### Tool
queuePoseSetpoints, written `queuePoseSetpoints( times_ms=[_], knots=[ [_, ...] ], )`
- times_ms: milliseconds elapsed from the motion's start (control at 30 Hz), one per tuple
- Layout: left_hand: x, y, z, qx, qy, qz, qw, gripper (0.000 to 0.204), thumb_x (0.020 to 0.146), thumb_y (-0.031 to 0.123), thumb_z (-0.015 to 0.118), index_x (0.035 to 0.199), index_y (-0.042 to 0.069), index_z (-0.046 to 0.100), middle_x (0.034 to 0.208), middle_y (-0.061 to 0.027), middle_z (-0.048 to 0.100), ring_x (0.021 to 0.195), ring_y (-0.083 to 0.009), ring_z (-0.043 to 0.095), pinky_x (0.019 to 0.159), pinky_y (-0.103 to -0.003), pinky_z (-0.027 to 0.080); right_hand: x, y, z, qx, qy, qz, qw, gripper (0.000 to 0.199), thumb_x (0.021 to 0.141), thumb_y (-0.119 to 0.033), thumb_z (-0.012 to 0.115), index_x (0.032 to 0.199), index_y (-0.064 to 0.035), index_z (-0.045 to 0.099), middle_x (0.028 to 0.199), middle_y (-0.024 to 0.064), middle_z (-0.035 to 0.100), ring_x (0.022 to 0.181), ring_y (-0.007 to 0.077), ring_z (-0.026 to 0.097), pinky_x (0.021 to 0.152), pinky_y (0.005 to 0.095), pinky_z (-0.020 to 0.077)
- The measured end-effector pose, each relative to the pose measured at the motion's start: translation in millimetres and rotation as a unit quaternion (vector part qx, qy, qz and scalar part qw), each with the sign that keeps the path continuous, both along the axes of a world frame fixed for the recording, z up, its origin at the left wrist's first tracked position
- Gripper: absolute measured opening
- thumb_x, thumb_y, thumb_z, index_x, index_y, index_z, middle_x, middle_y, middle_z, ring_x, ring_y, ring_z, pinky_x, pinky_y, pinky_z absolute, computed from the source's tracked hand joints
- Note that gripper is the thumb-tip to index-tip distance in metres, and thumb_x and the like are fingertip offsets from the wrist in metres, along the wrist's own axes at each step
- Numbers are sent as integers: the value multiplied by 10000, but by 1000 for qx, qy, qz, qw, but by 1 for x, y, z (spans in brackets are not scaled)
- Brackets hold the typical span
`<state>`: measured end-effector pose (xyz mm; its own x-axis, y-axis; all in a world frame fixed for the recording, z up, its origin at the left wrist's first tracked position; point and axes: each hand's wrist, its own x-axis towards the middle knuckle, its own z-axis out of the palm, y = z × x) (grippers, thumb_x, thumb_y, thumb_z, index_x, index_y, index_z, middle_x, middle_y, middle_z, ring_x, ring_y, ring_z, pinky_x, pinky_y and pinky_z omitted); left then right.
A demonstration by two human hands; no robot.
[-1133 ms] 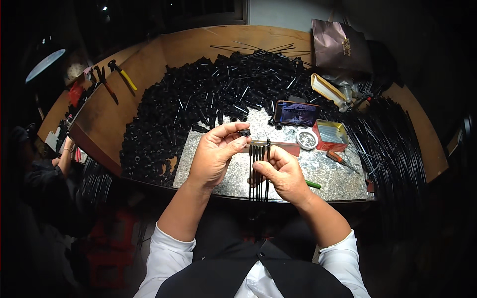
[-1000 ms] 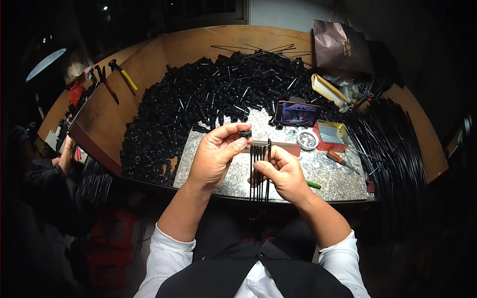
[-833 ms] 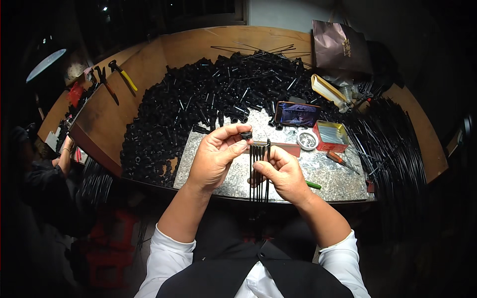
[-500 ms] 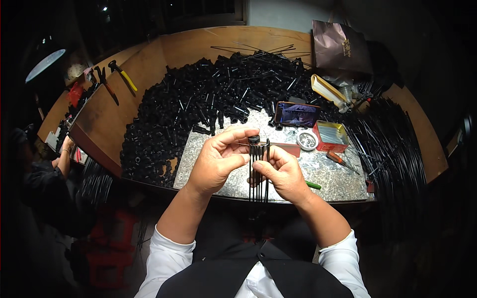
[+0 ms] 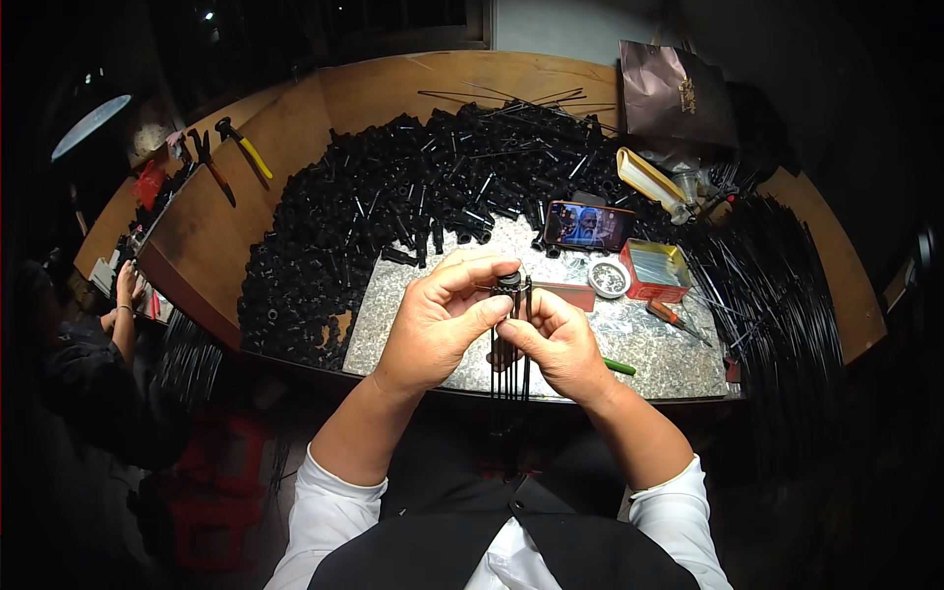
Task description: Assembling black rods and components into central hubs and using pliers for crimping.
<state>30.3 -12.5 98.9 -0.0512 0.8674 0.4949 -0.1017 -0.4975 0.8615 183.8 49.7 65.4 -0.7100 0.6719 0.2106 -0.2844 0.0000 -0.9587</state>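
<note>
Above the front edge of the worktop, both hands hold one piece: a round black hub (image 5: 509, 280) with several thin black rods (image 5: 509, 382) hanging from it, like umbrella ribs. My left hand (image 5: 435, 320) has its index finger over the top of the hub and its thumb pressed to the side just below. The fingers of my right hand (image 5: 560, 344) close round the rods, its thumb in front, close to the left thumb tip. Fingers partly hide where rods and hub join.
Black tubular parts (image 5: 364, 197) are heaped behind. On the speckled worktop (image 5: 442, 372) are a phone (image 5: 588, 226), a dish of small parts (image 5: 609, 279), a red box (image 5: 657, 270) and a screwdriver (image 5: 677, 320). Black rods (image 5: 777, 285) lie right; another person's hand (image 5: 126, 285) shows left.
My left thumb has moved right and up, against the rods beside the right thumb. The hub has tipped so more of its top shows. The phone's picture has changed.
</note>
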Motion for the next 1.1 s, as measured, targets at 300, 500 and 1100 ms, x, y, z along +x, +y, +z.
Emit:
queuePoseSetpoints(
  times_ms=[300,500,1100],
  knots=[
    [0,0,1,-9,-9,6,1000,318,802,-54,607,1119,-41,591,1094,-68,531,1042,-155,530,941,-298,418,-1,-3,1,-13,14,4,1000,129,901,-107,593,849,-31,502,785,9,568,689,52,549,607,208,463],
    [0,-2,3,-9,-13,9,1000,312,799,-50,615,1111,-40,595,1075,-64,542,1024,-148,539,931,-291,424,-1,0,-2,13,10,18,1000,125,917,-129,570,880,-26,510,791,11,570,709,54,543,631,213,458],
    [1,-4,4,-33,-38,15,999,281,812,-51,610,1093,-34,601,1032,-68,585,960,-131,574,879,-270,462,-1,1,-4,86,-25,26,996,181,965,-181,469,1021,-14,508,846,57,601,751,114,592,701,257,492]
  ],
)
